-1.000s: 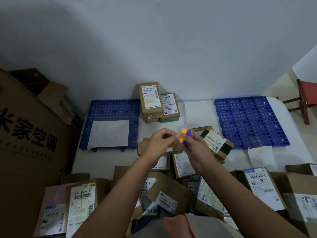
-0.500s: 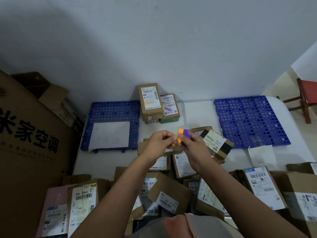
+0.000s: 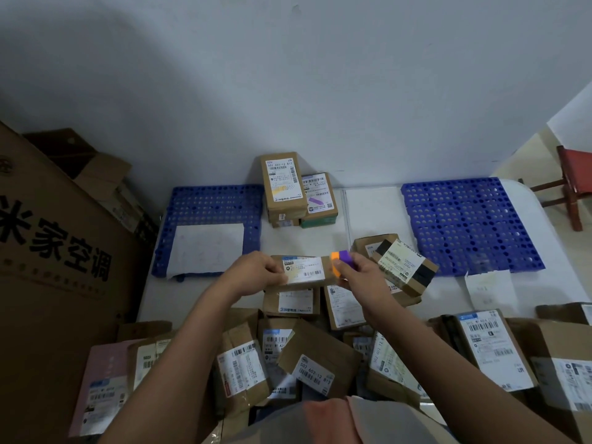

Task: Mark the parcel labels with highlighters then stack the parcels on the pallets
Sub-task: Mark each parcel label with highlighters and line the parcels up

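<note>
White worktop [image 3: 368, 216] against a grey wall [image 3: 288, 91], blue pallets [image 3: 464, 225] either side. Left hand [image 3: 256, 272] fingers clamped on a parcel [image 3: 304, 270]; right hand [image 3: 358, 277] fingers pinching orange and purple highlighters [image 3: 340, 262].

Labelled parcel [image 3: 304, 271] between both hands

The pallets [image 3: 464, 225] are bright blue, pierced with round holes. Brown parcels [image 3: 320, 357] carry white barcode labels [image 3: 315, 374]. The highlighters [image 3: 341, 262] are orange and purple.
</note>
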Tool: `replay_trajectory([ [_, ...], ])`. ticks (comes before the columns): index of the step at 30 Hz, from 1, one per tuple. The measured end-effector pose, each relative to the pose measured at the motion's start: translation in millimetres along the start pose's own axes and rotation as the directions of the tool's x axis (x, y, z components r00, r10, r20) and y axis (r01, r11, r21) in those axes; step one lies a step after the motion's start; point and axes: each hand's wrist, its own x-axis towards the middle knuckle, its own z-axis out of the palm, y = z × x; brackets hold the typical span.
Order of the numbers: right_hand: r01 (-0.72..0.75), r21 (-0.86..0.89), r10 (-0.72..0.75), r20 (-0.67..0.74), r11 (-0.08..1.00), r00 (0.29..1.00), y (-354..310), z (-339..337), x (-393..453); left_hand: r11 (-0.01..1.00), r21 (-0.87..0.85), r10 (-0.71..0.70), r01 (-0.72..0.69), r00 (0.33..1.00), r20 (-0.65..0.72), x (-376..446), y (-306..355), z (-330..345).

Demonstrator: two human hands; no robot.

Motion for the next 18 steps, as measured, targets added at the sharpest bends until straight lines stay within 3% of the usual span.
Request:
replay_trajectory([
  [12,0.059,-0.161,-0.044,0.095,0.985,0.994,0.0,14.2,-2.6,0.988,0.153,-0.037,0.036,0.999,0.0,15.0,12.0,2.7],
  [18,0.093,-0.197,-0.046,0.232,0.976,0.972,-2.2,24.1,-0.6,0.979,0.192,-0.07,0.071,0.997,-0.011,20.8,12.7,3.7],
])
